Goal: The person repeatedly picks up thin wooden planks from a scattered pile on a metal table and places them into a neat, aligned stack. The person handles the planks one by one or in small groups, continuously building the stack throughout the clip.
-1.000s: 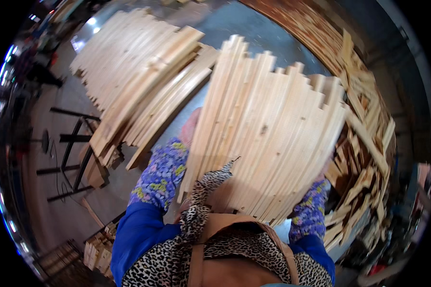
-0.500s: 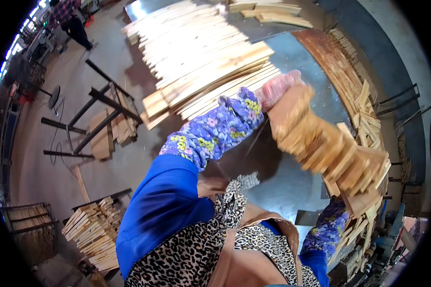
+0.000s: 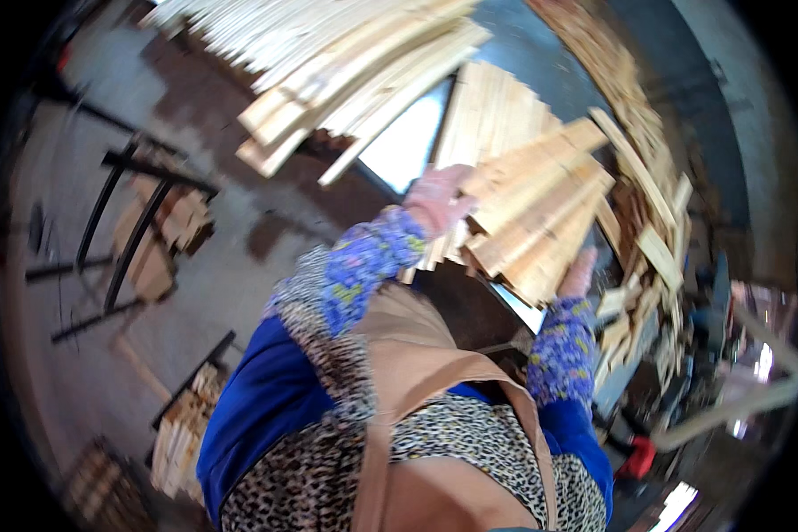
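A fanned batch of pale wooden boards (image 3: 536,208) lies over another row of boards (image 3: 492,115) on the metal table. My left hand (image 3: 441,202), in a pinkish glove, is at the batch's left end, its fingers stretched out and touching or nearly touching the board ends. At the near right edge of the same batch is my right hand (image 3: 579,273), also gloved, fingers extended along the outermost board. Part of that hand is hidden by the board edge and blur. Neither hand is wrapped round a board.
A large stack of boards (image 3: 328,62) lies at the far left of the table (image 3: 514,44). Loose offcuts (image 3: 634,293) are heaped along the right side. Black metal frames (image 3: 137,222) stand on the floor at left, and more stacked wood (image 3: 182,439) is at lower left.
The batch of boards, held stretched between both hands before, now lies on a row of boards on the table. My left hand has moved nearer me and left. The view has shifted.
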Available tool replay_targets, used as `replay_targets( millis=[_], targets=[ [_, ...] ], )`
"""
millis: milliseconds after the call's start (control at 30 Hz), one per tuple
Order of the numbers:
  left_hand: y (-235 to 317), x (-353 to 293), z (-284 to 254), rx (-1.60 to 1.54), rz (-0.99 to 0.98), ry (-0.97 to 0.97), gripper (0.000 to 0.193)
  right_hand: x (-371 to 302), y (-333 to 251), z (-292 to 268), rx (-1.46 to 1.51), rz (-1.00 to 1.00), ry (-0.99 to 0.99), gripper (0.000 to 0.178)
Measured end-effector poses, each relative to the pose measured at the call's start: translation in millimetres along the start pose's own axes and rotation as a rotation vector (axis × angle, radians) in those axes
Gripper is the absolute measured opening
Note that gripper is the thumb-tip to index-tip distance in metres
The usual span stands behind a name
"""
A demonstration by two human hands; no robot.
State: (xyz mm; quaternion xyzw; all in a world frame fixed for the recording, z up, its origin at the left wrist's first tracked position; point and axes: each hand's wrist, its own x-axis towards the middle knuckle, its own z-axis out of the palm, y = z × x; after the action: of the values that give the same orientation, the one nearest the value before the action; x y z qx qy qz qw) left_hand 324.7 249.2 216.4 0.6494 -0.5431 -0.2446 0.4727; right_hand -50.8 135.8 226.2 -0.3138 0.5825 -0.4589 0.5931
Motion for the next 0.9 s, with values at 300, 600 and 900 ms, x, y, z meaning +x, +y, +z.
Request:
replay_targets(
  millis=[300, 600, 900],
  targets=[
    [60.7, 39.9, 5.6, 0.698, -0.01, -0.311, 0.09, 23.7, 6.6, -17.1, -0.01, -0.12, -0.011, 0.09],
    [143.2, 50.7, 88.4, 0.334, -0.318, -0.461, 0.11, 47.5, 28.1, -43.5, 0.191, 0.223, -0.231, 0.067],
    [192.6, 54.5, 175.6, 0.329, -0.509, -0.441, 0.119, 70.7, 1.6, -59.0, 0.243, 0.216, -0.469, 0.073]
  ],
)
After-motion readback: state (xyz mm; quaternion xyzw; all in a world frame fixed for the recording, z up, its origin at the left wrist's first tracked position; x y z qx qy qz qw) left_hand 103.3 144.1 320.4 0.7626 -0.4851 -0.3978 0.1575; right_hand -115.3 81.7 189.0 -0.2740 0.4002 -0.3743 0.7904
